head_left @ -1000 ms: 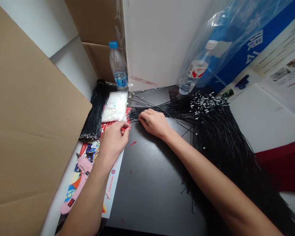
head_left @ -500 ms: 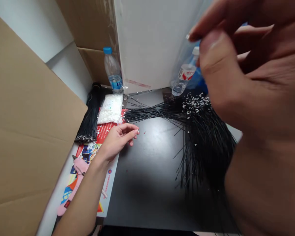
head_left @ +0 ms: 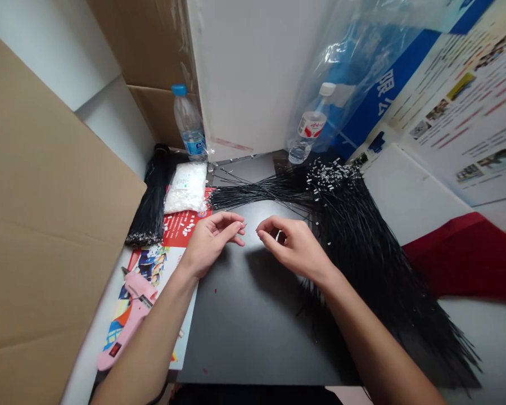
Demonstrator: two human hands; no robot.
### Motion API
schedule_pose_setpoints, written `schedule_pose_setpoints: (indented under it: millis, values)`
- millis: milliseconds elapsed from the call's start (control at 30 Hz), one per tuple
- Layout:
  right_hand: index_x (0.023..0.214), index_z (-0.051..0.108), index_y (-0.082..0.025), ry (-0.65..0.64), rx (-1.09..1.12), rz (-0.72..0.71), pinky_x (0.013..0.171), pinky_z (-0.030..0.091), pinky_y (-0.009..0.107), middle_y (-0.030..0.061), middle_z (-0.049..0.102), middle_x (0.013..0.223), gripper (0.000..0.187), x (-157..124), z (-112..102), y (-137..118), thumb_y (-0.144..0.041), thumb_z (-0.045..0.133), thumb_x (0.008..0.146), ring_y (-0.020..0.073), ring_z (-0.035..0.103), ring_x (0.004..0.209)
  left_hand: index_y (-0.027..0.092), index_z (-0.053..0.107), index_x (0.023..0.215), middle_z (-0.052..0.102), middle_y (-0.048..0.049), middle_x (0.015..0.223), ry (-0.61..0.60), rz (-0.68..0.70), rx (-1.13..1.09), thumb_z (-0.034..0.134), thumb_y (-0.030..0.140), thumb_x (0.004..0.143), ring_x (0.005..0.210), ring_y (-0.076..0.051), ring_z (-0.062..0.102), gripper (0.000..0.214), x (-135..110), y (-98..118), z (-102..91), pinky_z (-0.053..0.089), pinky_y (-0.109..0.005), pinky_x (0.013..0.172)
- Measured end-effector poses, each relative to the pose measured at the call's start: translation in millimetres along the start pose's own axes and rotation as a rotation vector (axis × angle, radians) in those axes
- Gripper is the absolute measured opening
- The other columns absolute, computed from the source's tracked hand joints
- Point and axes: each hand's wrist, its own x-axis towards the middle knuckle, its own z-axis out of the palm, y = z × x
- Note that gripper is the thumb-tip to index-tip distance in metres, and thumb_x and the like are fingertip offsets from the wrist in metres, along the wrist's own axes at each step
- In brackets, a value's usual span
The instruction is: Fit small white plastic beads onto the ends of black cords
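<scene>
The left hand (head_left: 214,239) and right hand (head_left: 290,246) hover curled above the black table (head_left: 253,337), near the black wires (head_left: 362,253); I can't tell whether either grips anything.

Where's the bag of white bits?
Head view, left of centre: the bag of white bits lies at the top of the red printed sheet, right of the black wire bundle, above the left hand, below the water bottle.
</scene>
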Motion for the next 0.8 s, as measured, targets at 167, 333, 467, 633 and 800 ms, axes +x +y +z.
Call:
schedule_pose_setpoints:
  millis: [167,333,467,633,800]
  values:
    - [0.084,0.069,-0.017,0.077,0.159,0.066,0.055,0.042,0.019,-0.0001,0.068,0.072,0.013,-7,13,5,-0.023,0.058,0.089,0.0101,0.059,0.062,0.016,0.068,0.085,0.065,-0.0006,0.081,-0.039,0.014,-0.034,0.077,0.031,0.075,0.068,-0.012,0.064,0.021,2,-6,1.8,0.054,-0.025,0.065]
    - [0.086,0.070,-0.017,0.101,0.244,0.105,0.059,0.045,0.020,0.0008,0.069,0.075,0.013,-9,18,11,-0.025,0.060,0.088,0.0108,0.061,0.066,0.015,0.067,0.086,0.064,0.0016,0.076,-0.049,-0.028,-0.024,0.077,0.029,0.075,0.059,-0.009,0.062,0.020,2,-8,3.8,0.048,-0.023,0.061]
    - [0.085,0.071,-0.017,0.093,0.257,0.104,0.058,0.045,0.020,0.0005,0.070,0.075,0.012,-10,18,12,-0.024,0.061,0.086,0.0103,0.062,0.066,0.015,0.064,0.082,0.065,0.0011,0.075,-0.048,-0.064,-0.030,0.079,0.027,0.071,0.059,-0.010,0.063,0.022,1,-9,8.1,0.048,-0.024,0.062]
    - [0.083,0.072,-0.017,0.064,0.229,0.102,0.057,0.044,0.019,0.0006,0.073,0.076,0.013,-6,15,10,-0.023,0.061,0.086,0.0097,0.063,0.064,0.016,0.064,0.082,0.066,0.0014,0.072,-0.076,-0.067,-0.049,0.079,0.027,0.071,0.061,-0.012,0.065,0.022,1,-9,12.9,0.053,-0.026,0.066]
    - [0.080,0.074,-0.017,0.008,0.162,0.087,0.054,0.043,0.019,0.0005,0.075,0.075,0.014,2,6,7,-0.022,0.062,0.085,0.0092,0.062,0.060,0.016,0.073,0.093,0.074,-0.0034,0.080,-0.031,-0.079,0.039,0.080,0.030,0.071,0.067,-0.016,0.069,0.026,1,-10,10.7,0.056,-0.031,0.072]
